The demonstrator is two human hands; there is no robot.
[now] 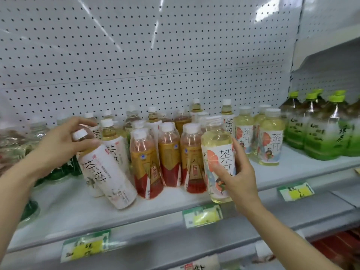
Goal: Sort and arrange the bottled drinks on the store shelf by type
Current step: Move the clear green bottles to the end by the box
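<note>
Left hand: curled round the neck of a white-label tea bottle, just under its white cap; bottle tilted, cap toward the hand, base down on the shelf.
Right hand: gripping a pale yellow tea bottle from its right side, thumb across the label, fingers behind; bottle upright at the shelf's front edge.
Between the hands: red-and-gold tea bottles, upright, packed close together.
Behind the left hand: more white-label bottles, upright.
Beyond the right hand: matching pale yellow bottles upright, then green-capped bottles farther right.
Past the left hand's wrist: dark green bottles, blurred.
Below both hands: price tags on the shelf rail.
Behind everything: perforated white back panel.
</note>
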